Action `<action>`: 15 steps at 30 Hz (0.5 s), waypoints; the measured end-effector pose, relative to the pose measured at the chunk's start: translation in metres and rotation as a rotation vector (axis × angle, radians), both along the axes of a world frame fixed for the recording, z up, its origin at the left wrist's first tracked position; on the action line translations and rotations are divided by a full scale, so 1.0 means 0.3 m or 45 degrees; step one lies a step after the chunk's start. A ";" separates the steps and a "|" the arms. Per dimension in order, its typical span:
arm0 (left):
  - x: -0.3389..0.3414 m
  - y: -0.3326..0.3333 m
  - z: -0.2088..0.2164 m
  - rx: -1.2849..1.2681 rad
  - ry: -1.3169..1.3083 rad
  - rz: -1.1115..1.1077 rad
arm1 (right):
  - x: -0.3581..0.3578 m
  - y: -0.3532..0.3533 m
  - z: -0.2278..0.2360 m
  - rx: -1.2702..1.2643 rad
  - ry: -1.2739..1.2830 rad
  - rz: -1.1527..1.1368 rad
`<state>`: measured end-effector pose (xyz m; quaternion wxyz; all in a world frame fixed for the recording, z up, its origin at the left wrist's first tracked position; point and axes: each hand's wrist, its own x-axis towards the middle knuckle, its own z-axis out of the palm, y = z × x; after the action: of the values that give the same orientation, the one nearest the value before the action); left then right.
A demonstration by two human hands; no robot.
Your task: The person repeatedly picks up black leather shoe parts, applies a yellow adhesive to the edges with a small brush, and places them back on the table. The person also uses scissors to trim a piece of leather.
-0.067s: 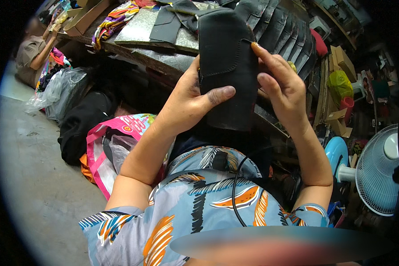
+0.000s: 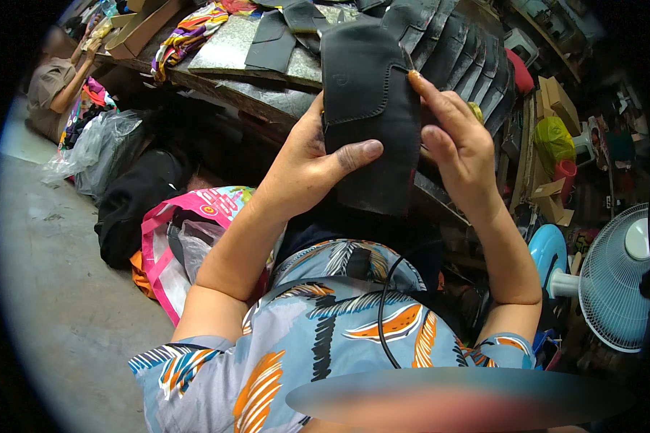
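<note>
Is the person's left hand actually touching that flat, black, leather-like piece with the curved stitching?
Touching. The head view shows it: the left hand's thumb lies across the front of the flat black leather-like piece.

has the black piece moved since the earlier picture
Yes, slightly: judged against the grey board, the top edge of the black piece sits lower in the view.

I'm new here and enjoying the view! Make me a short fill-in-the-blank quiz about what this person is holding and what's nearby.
1. The left hand holds a stitched piece that is ____ in colour.
2. A fingertip of the right hand is at the ____ edge of the stitched piece.
3. Beside the left forearm, the shopping bag has bright ____ trim.

Missing words: black; right; pink.
</note>
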<state>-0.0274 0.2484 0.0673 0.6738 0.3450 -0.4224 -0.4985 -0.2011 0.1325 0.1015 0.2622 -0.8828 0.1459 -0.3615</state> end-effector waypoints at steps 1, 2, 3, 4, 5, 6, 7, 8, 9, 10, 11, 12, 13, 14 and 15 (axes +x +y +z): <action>0.002 -0.001 0.000 -0.012 0.015 0.008 | 0.002 -0.003 -0.001 -0.088 -0.021 0.016; 0.003 -0.001 -0.001 -0.021 0.027 0.017 | 0.004 -0.007 -0.001 -0.178 -0.038 0.036; 0.004 0.000 -0.002 -0.024 0.043 0.024 | 0.002 -0.009 0.000 -0.192 -0.013 0.007; 0.005 0.001 -0.003 -0.046 0.023 0.034 | -0.001 -0.014 0.003 -0.206 0.020 0.009; 0.007 0.003 -0.003 -0.059 0.006 0.042 | -0.007 -0.019 0.008 -0.217 0.054 0.010; 0.008 0.005 -0.003 -0.071 -0.010 0.049 | -0.014 -0.024 0.016 -0.223 0.094 0.007; 0.011 0.006 -0.003 -0.066 -0.008 0.045 | -0.020 -0.032 0.024 -0.359 0.140 -0.012; 0.015 0.007 -0.001 -0.060 -0.006 0.042 | -0.025 -0.041 0.035 -0.492 0.190 -0.034; 0.022 0.006 0.001 -0.055 -0.003 0.040 | -0.031 -0.047 0.044 -0.612 0.237 -0.052; 0.026 0.005 0.003 -0.060 0.002 0.042 | -0.035 -0.051 0.052 -0.604 0.178 -0.049; 0.029 0.003 0.005 -0.065 0.007 0.044 | -0.039 -0.055 0.061 -0.584 0.114 -0.044; 0.030 0.002 0.008 -0.065 0.018 0.055 | -0.041 -0.056 0.066 -0.567 0.038 -0.027; 0.028 0.002 0.010 -0.087 0.038 0.061 | -0.037 -0.063 0.071 -0.595 -0.031 -0.032; 0.024 0.002 0.011 -0.097 0.029 0.061 | -0.033 -0.065 0.068 -0.544 0.006 -0.022; 0.018 0.002 0.013 -0.106 0.033 0.068 | -0.024 -0.065 0.061 -0.480 0.014 -0.006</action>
<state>-0.0220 0.2491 0.0713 0.7059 0.3214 -0.4248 -0.4668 -0.2082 0.1130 0.1197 0.0905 -0.9179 0.0791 -0.3782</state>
